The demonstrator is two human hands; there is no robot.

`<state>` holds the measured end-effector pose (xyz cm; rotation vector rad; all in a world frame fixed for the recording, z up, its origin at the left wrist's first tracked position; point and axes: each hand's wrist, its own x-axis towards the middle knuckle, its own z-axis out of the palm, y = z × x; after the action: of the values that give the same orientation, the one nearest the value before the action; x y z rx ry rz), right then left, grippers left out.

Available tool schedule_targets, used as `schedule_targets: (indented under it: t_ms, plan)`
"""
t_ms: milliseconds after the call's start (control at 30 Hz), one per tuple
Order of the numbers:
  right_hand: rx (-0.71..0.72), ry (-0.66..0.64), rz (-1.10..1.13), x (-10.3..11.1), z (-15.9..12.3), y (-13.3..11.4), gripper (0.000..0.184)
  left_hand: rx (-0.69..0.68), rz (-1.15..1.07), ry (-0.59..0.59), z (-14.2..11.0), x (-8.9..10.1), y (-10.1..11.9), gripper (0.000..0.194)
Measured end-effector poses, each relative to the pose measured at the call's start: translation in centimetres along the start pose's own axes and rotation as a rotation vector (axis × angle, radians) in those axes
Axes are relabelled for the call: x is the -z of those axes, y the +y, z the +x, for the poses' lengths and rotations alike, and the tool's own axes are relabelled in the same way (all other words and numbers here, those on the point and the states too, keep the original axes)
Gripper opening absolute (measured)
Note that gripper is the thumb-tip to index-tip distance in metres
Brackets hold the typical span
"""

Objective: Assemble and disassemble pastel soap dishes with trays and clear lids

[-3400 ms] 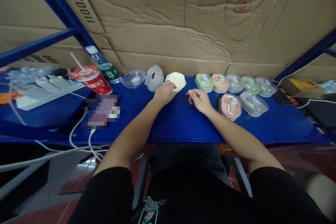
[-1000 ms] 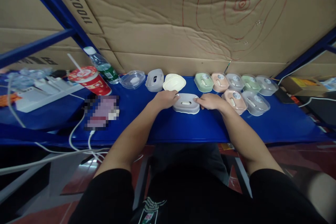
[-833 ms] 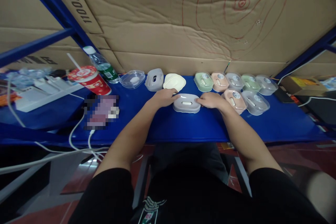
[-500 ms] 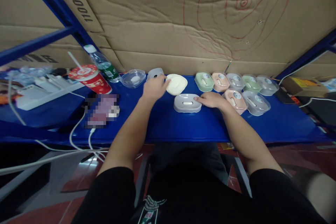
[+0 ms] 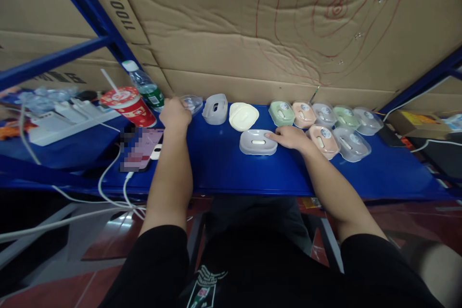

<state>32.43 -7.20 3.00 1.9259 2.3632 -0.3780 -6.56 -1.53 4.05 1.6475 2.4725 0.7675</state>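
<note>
On the blue shelf (image 5: 231, 173) a grey soap-dish base (image 5: 258, 142) lies in the middle. My right hand (image 5: 290, 137) rests against its right edge, fingers curled on the rim. My left hand (image 5: 175, 113) is far to the left at a clear plastic lid (image 5: 193, 102), fingers curled over its near edge and hiding part of it. Between the hands stand a grey inner tray (image 5: 215, 108) and a cream-coloured piece (image 5: 243, 116).
Several closed soap boxes (image 5: 325, 122) in green, peach and grey sit at the right. At the left are a red paper cup with a straw (image 5: 128, 106), a water bottle (image 5: 144, 85), a phone on a cable (image 5: 139, 149) and a power strip (image 5: 68, 118). Cardboard (image 5: 252, 33) backs the shelf.
My left hand left the grey base and moved left, past the grey tray, to the clear lid. My right hand stayed at the base. The view shifted slightly.
</note>
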Motion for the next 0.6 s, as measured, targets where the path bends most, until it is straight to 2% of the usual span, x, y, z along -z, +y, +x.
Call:
schedule_targets:
  t_ms: [67,167,267,367,533,600]
  plan:
    - [0.001,0.086,0.051,0.0,-0.1,-0.2,0.066,-0.057,-0.053,0.112,-0.6,0.4,0.6,0.024]
    - [-0.014,0.289,0.164,0.3,-0.4,-0.5,0.056,-0.258,-0.177,0.245,-1.9,0.7,2.1,0.023]
    - [-0.030,0.447,0.285,0.5,-0.8,-0.9,0.056,-0.481,-0.326,0.254,-3.5,0.1,4.1,0.029]
    - [0.011,0.517,0.393,0.4,-0.9,-1.0,0.065,-0.590,-0.457,0.112,-5.5,-1.1,6.1,0.041]
    - [0.055,0.542,0.490,0.1,-0.9,-1.0,0.072,-0.660,-0.621,-0.302,-8.5,-3.0,8.4,0.048]
    - [0.025,0.524,0.484,0.1,-0.8,-0.8,0.075,-0.676,-0.590,-0.363,-9.1,-3.3,8.8,0.052]
